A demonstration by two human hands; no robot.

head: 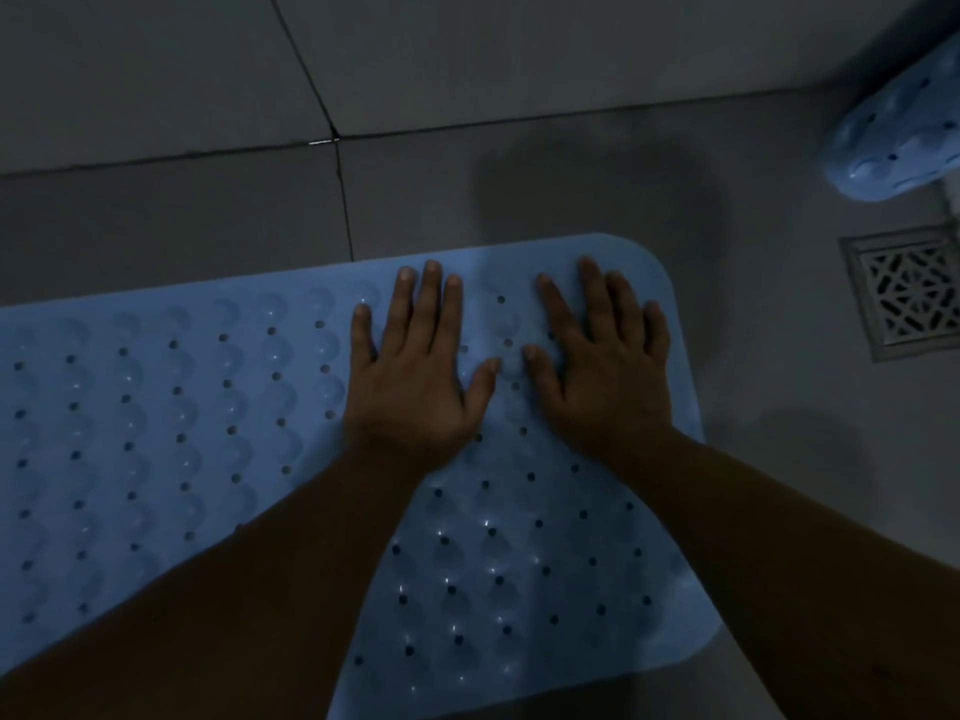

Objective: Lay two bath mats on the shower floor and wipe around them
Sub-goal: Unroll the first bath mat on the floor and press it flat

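A light blue bath mat (pixel 171 423) with rows of small holes and bumps lies flat on the grey tiled shower floor (pixel 571 174), running from the left edge to its rounded right end. My left hand (pixel 415 366) and my right hand (pixel 597 366) rest side by side on the mat's right part, palms down with the fingers spread, holding nothing. A second blue mat (pixel 898 132), rolled or folded, sits at the top right by the wall.
A square metal floor drain (pixel 909 293) with a patterned grate is set in the floor to the right of the mat. The tiled wall rises along the far side, meeting the floor at a dark grout line.
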